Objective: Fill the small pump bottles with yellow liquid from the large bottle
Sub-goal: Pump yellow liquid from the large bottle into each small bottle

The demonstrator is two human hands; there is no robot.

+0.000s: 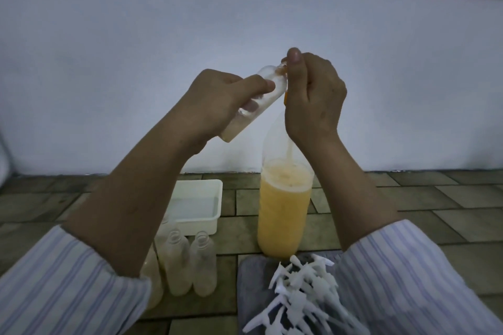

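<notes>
nearest, white pump tops [302, 299] lie heaped on grey cloth [253, 280], beside open small bottles [190, 264] standing on the tiled floor [408, 198]. the large bottle [284, 212], half full of cloudy yellow liquid, stands upright behind. above, the left hand [215, 106] grips a tilted small pump bottle [255, 100]; the right hand [313, 95] pinches something orange at its mouth, mostly hidden by fingers.

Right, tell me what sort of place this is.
Probably a makeshift home work spot on the ground: paved brick floor, bare white wall, and the large bottle and small bottles standing directly on it.
</notes>
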